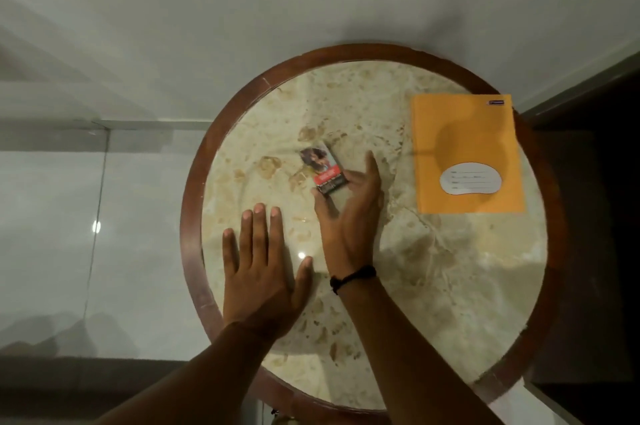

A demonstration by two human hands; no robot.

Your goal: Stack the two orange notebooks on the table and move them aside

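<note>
An orange notebook [467, 154] with a white label lies flat at the right side of the round table [194, 182]; whether a second one lies under it I cannot tell. My left hand [263, 268] rests flat on the marble top, fingers spread, holding nothing. My right hand [349, 216], with a dark band at the wrist, grips the near end of a small printed box [322, 168] at the table's middle, well left of the notebook.
The table has a marble top and a dark wooden rim. Pale glossy floor tiles [104, 216] lie to the left and beyond. A dark piece of furniture [595, 182] stands close at the right.
</note>
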